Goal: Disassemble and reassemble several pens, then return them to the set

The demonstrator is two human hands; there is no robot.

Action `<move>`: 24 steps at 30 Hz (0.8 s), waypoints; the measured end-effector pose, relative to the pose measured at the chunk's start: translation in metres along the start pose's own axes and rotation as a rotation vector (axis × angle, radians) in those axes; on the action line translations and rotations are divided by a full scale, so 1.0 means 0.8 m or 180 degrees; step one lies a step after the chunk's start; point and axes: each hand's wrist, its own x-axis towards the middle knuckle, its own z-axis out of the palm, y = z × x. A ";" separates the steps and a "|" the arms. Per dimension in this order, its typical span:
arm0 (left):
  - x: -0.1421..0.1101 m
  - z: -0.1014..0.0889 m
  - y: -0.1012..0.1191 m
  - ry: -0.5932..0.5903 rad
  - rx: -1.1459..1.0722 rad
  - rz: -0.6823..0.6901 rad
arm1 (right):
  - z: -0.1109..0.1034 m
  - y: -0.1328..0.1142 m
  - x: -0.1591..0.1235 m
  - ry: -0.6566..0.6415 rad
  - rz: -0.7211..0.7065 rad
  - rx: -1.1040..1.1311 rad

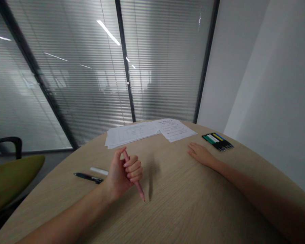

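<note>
Clutching a pink pen (138, 187) tip-down over the bench (183, 210), the left hand (120, 174) has its fingers (133, 166) curled shut around the barrel; the right hand (200, 154) lies flat and open. A loosened grip could drop the pen, which might roll away.

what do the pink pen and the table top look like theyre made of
The pink pen looks like plastic: even colour, smooth surface, no metallic shine, though it's slightly blurred. The table top shows fine straight grain with a low sheen, so probably wood veneer or wood-look laminate; the look can't settle which.
</note>
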 end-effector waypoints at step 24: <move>0.011 0.024 -0.015 0.0038 0.0019 0.0364 | -0.016 -0.018 -0.002 0.0175 -0.0022 0.0194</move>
